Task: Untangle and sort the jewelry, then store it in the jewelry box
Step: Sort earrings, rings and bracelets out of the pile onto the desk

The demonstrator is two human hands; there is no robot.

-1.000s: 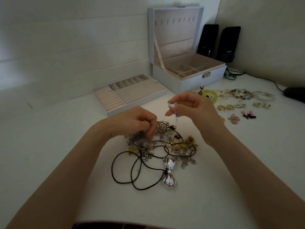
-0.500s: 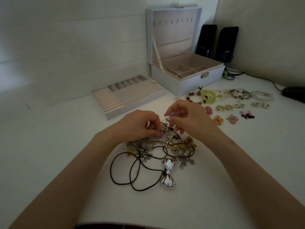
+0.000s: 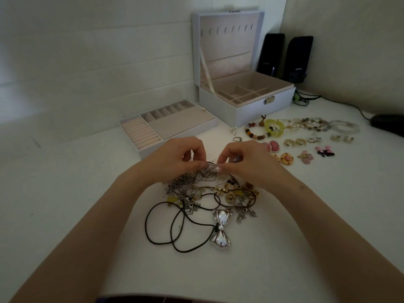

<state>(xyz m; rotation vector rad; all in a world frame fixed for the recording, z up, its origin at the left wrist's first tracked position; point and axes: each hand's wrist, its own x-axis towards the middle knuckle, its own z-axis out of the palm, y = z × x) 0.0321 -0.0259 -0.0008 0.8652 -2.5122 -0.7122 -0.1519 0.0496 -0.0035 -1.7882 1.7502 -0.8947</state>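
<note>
light: dim, flat, greyish | shadows: soft, faint on my table [image 3: 328,215] | glare: glint on bow [image 3: 221,217] | edges: wide-angle bending, slightly soft

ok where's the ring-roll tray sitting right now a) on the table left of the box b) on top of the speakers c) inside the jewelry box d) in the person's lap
a: the tray lies on the table, left of the open jewelry box, not inside it.

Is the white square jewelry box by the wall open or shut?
Open. The white square jewelry box has its lid raised upright, showing beige divided compartments.
</note>
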